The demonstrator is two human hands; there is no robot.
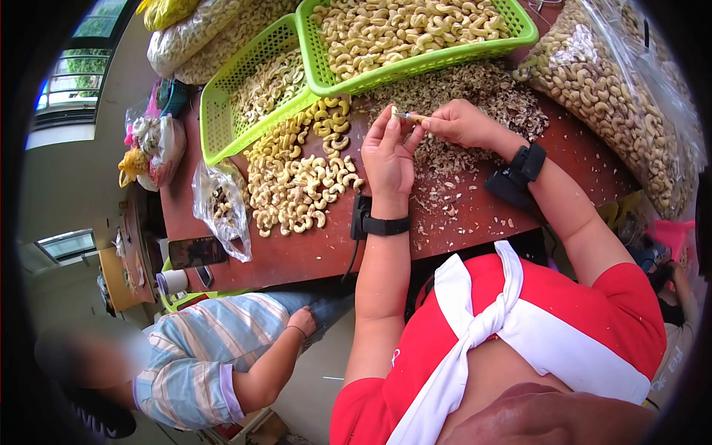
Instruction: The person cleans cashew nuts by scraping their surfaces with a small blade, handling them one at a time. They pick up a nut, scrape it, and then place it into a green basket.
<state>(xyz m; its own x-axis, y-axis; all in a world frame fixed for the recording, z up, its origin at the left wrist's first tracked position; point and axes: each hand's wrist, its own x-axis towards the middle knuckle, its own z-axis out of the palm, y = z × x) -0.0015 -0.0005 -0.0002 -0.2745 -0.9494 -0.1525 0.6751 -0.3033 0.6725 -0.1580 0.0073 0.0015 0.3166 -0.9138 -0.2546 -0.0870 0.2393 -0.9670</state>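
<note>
My left hand is raised over the table, its fingertips pinched on a cashew nut. My right hand grips a small knife by its light handle, and the metal tip meets the nut. Behind and below my hands spreads a heap of brown skin flakes. Left of my left hand lies a pile of loose cashews on the reddish-brown table. Beyond the hands, a green basket full of cashews overlaps another green basket of broken pieces.
A big clear bag of cashews stands at the right. Several more bags are at the back left. On the left edge are a small plastic bag, a phone and a mug. A person in a striped shirt sits at lower left.
</note>
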